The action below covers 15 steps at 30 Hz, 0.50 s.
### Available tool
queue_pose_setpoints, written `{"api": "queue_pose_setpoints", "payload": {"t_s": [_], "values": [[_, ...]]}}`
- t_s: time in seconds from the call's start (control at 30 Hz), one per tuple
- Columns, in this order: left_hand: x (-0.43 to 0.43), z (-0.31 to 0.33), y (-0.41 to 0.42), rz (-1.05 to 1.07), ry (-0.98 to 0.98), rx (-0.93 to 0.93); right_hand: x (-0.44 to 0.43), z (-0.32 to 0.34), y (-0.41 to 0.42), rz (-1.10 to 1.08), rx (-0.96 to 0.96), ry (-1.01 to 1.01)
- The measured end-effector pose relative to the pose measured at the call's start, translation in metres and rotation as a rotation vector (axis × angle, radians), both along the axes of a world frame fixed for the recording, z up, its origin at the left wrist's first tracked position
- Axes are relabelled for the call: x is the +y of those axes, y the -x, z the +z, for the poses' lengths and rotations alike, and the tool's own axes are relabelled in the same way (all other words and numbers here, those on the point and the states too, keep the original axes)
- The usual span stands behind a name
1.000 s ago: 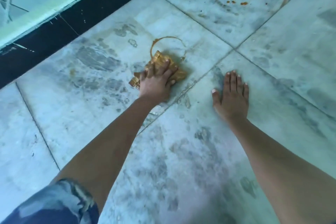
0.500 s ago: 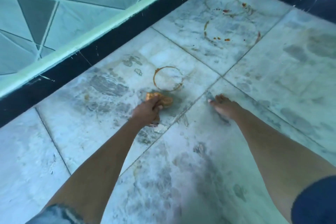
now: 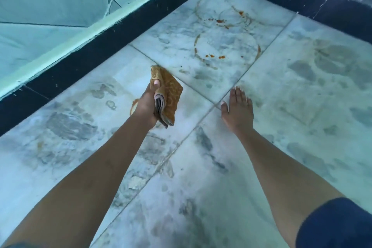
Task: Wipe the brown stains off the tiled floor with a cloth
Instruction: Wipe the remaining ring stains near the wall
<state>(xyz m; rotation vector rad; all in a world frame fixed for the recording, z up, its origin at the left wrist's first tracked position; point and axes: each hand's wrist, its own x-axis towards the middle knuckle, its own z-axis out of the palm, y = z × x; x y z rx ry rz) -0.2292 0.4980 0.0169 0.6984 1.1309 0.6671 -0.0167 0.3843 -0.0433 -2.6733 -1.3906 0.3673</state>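
Observation:
My left hand point(image 3: 146, 104) grips a folded, brown-stained cloth point(image 3: 170, 94) and holds it up off the marble-patterned tiled floor point(image 3: 201, 167). A small brown arc of stain point(image 3: 133, 104) peeks out just left of that hand. My right hand point(image 3: 238, 109) rests flat on the floor, fingers together, close to a crossing of grout lines. On the tile beyond lie brown ring stains with orange specks point(image 3: 225, 50), and more rings and spots point(image 3: 225, 16) farther back near the corner.
A black skirting point(image 3: 80, 60) runs along the left wall under a pale green ledge and meets another black skirting point(image 3: 302, 0) at the far corner. Grey damp patches point(image 3: 68, 127) mark the tiles. A chipped spot point(image 3: 135, 182) sits by a grout line.
My left hand has lifted the cloth off the floor, where it was pressed on the near ring stain. The camera has risen and tilted forward, so the far corner and more stains show.

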Motion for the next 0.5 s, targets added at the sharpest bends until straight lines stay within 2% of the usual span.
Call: {"api": "queue_pose_setpoints", "payload": {"t_s": [0.1, 0.2, 0.33, 0.5], "values": [[0.014, 0.001, -0.013, -0.093, -0.040, -0.031, 0.016, -0.007, -0.001, -0.024, -0.005, -0.034], [0.030, 0.008, -0.019, -0.174, -0.184, 0.059, 0.040, -0.014, -0.003, -0.058, 0.012, -0.091], [0.067, 0.000, -0.036, -0.162, -0.470, 0.374, 0.059, -0.039, -0.005, -0.144, -0.013, -0.108], [0.112, -0.026, -0.064, -0.261, -0.789, 0.856, 0.062, -0.050, -0.005, -0.149, -0.089, -0.127]]}}
